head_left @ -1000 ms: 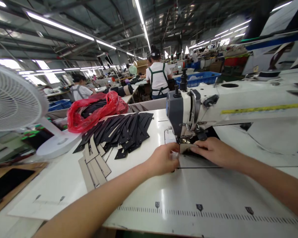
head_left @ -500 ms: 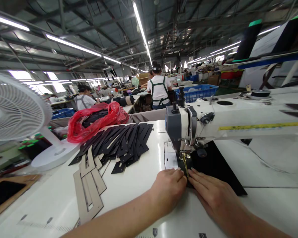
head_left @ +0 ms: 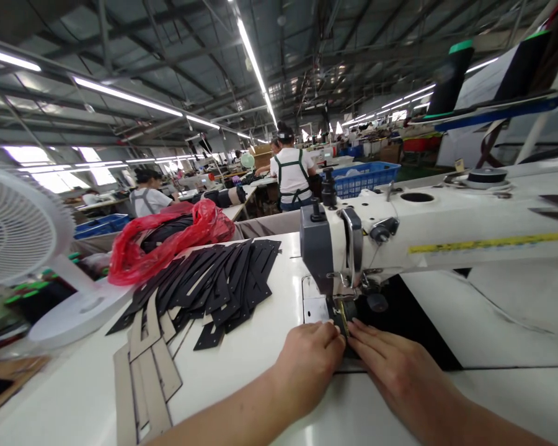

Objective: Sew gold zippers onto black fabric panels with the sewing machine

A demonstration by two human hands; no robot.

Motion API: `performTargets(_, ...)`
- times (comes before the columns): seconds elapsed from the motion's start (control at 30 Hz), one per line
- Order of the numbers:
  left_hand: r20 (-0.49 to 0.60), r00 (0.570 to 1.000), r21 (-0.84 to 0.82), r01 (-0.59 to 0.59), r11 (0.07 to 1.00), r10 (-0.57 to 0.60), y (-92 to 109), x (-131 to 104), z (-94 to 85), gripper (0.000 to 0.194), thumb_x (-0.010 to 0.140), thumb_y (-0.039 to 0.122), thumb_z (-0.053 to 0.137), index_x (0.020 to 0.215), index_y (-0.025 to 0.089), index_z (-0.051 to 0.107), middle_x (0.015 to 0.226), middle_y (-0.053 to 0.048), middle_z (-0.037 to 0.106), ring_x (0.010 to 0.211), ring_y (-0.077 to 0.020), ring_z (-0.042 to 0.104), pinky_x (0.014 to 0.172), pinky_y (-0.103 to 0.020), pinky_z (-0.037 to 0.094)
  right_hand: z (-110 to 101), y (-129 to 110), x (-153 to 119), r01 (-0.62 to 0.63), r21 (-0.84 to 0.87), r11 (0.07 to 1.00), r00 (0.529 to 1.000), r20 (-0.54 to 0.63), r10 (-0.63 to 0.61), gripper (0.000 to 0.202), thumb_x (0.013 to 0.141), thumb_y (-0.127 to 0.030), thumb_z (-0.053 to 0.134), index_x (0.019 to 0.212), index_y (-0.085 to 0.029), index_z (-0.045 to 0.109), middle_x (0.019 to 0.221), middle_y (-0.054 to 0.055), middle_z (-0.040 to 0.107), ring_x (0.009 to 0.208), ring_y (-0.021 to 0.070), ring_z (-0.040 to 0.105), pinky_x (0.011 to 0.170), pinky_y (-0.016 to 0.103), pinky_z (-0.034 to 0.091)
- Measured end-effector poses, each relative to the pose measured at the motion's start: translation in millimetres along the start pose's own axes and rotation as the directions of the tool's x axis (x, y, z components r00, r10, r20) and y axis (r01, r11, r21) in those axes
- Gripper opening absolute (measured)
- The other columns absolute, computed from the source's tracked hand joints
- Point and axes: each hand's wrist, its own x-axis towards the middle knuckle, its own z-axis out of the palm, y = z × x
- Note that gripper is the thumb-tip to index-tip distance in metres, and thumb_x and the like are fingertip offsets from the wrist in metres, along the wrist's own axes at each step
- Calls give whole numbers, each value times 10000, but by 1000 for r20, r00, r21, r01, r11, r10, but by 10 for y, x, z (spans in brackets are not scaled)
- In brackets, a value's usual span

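Observation:
Brass zipper teeth [head_left: 343, 318] run along a dark piece at the needle area of the white sewing machine [head_left: 320, 248]. On the left of the zipper, my left hand [head_left: 309, 365] has its fingers curled and pressed together on the dark piece's near edge. My right hand [head_left: 395, 365] lies palm down with its fingers stretched out, fingertips touching the zipper's right side. A black panel [head_left: 418, 325] extends from under the machine head to the right, beyond my right hand. My hands hide the near part of the piece.
Black slotted strips [head_left: 214, 285] lie heaped on the white table [head_left: 242, 371], with beige-faced ones [head_left: 144, 378] nearer me. Behind them is a red plastic bag [head_left: 167, 235]; a white fan [head_left: 23, 235] stands left. A co-worker [head_left: 291, 167] is ahead, near a blue crate [head_left: 367, 178].
The view has shifted, so the strips, bag and fan appear farther left and lower. Both hands stay at the zipper. A metal part at its far end, visible earlier, no longer shows clearly.

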Motion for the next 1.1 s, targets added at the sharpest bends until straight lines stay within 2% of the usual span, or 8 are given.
performTargets(0.23, 58, 998, 59, 16, 998, -20, -82, 69, 31, 164, 850, 116, 445, 812, 113, 605, 721, -63, 587, 581, -194, 562, 532, -325, 526, 66, 93, 49, -1, 27, 1000, 999, 46, 0, 363, 768, 25, 393, 987, -75, 664, 1054, 139, 659, 956, 196, 636, 832, 298, 532)
performTargets(0.47, 89, 993, 107, 68, 992, -77, -162, 116, 100, 111, 835, 113, 500, 822, 123, 610, 741, -68, 605, 606, -198, 585, 558, -320, 530, 99, 148, 121, -88, 87, 992, 993, 83, 81, 373, 774, 22, 410, 1014, -124, 656, 1051, 108, 666, 938, 178, 643, 852, 293, 521)
performTargets(0.57, 85, 991, 75, 96, 993, -102, -135, 76, 108, 105, 830, 107, 506, 838, 118, 610, 774, -79, 624, 672, -213, 613, 621, -330, 548, 105, 146, 121, -84, 60, 995, 994, 70, 80, 368, 784, 4, 413, 1032, -127, 651, 1071, 99, 659, 964, 181, 633, 855, 293, 520)
performTargets(0.7, 18, 993, -26, 115, 993, -115, -69, 14, 86, 172, 861, 129, 463, 966, 118, 599, 950, -111, 646, 892, -234, 623, 823, -356, 527, 131, 118, 54, -42, -87, 995, 998, 47, 46, 387, 801, -3, 351, 1026, -80, 656, 1073, 137, 650, 955, 205, 636, 823, 304, 536)
performTargets(0.77, 17, 992, -50, 122, 991, -121, -54, 8, 73, 183, 870, 142, 449, 973, 120, 599, 955, -111, 646, 922, -234, 617, 872, -374, 506, 143, 109, 32, -16, -127, 992, 999, 46, 22, 394, 813, -6, 325, 1015, -61, 659, 1064, 149, 650, 935, 212, 644, 800, 308, 546)
performTargets(0.9, 24, 991, -50, 133, 990, -132, -64, 35, 65, 168, 881, 152, 453, 951, 127, 603, 920, -96, 647, 908, -217, 621, 907, -397, 480, 156, 123, 40, 10, -114, 993, 999, 53, -4, 408, 807, 16, 304, 1001, -44, 659, 1060, 167, 647, 915, 223, 651, 782, 329, 555)
performTargets(1.1, 14, 985, -77, 172, 982, -171, -97, 68, 97, 131, 882, 175, 483, 912, 140, 606, 936, -91, 655, 911, -215, 627, 897, -406, 479, 143, 151, 102, -76, -28, 997, 993, 92, 78, 379, 796, 14, 366, 1024, -89, 651, 1076, 140, 648, 965, 210, 633, 842, 325, 531)
